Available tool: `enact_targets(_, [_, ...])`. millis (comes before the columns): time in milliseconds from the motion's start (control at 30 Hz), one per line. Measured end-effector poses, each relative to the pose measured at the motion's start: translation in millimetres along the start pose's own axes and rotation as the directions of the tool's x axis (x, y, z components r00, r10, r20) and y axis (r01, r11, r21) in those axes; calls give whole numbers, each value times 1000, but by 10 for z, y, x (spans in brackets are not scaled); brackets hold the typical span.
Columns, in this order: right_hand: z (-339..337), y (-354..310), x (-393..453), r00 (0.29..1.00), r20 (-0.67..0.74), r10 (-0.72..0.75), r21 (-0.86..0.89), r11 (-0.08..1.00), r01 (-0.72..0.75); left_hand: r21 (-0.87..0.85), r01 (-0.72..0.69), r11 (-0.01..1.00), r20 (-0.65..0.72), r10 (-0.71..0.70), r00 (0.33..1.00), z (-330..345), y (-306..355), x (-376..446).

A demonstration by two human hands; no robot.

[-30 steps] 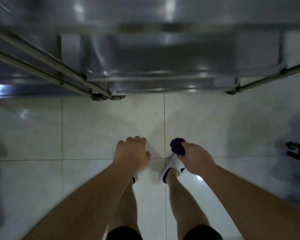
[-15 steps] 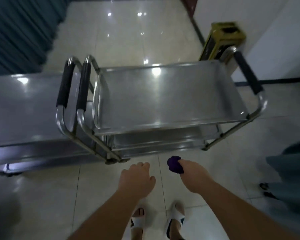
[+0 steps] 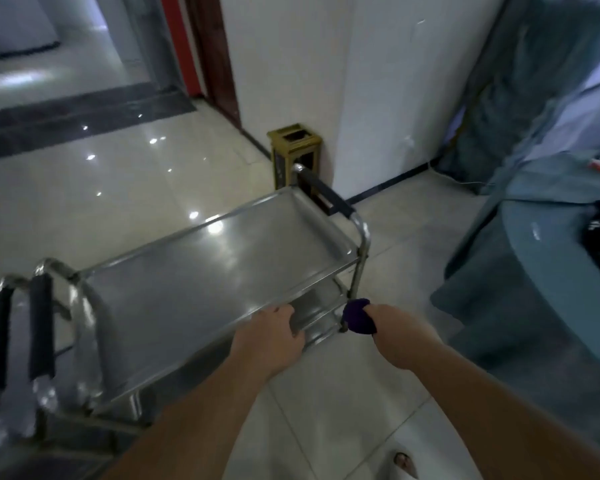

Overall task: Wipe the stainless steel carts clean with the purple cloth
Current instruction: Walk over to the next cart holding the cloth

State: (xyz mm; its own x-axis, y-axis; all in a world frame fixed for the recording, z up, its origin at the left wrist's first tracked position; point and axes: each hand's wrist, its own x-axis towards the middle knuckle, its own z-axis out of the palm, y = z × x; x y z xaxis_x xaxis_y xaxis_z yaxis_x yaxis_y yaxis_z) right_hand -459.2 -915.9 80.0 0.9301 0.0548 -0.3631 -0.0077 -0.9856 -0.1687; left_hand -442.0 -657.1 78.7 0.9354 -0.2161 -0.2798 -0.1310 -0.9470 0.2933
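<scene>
Right hand (image 3: 400, 336) clenched round balled purple cloth (image 3: 358, 317), just off cart (image 3: 201, 271) near corner. Left hand (image 3: 269, 342) curled over cart's near rim; grip unclear. Cart's long axis running near-left to far-right. Second cart (image 3: 11, 341) touching its left end. Gold bin (image 3: 293, 154) beyond far handle; draped table (image 3: 551, 271) to the right.

Purple cloth (image 3: 358, 317) mostly buried in the curled fingers of the right hand (image 3: 397, 336), only a bunched end poking out past the knuckles, fold and size impossible to tell. Left hand (image 3: 269, 341) seen from the back, fingertips hidden over the near edge of the cart (image 3: 201, 271), so contact with the rim unclear. Second cart (image 3: 11, 358) far left of those fingers smeared by blur and cut by the frame edge; lower shelves under the fingers largely hidden.
</scene>
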Motion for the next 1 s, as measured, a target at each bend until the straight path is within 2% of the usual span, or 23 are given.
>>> enact_targets(333, [-922, 2347, 283, 985, -78, 153, 55, 987, -149, 107, -187, 977, -5, 188, 982, 30, 2477, 1414])
enact_targets(467, [-1236, 3152, 496, 971, -96, 219, 78, 974, -212, 118, -235, 965, 23, 234, 972, 99, 3206, 1854])
enact_targets(700, [-1418, 3844, 1246, 963, 8, 268, 105, 958, -267, 147, -227, 963, 81, 217, 973, 175, 3690, 2802])
enact_targets(867, [-1735, 4160, 2137, 971, 96, 220, 55, 973, -226, 99, -235, 967, 85, 227, 970, 215, 3976, 3874])
enact_targets(1000, [-2146, 4397, 2887, 963, 88, 256, 7, 966, -258, 50, -270, 962, 114, 263, 958, 73, 4111, 4755])
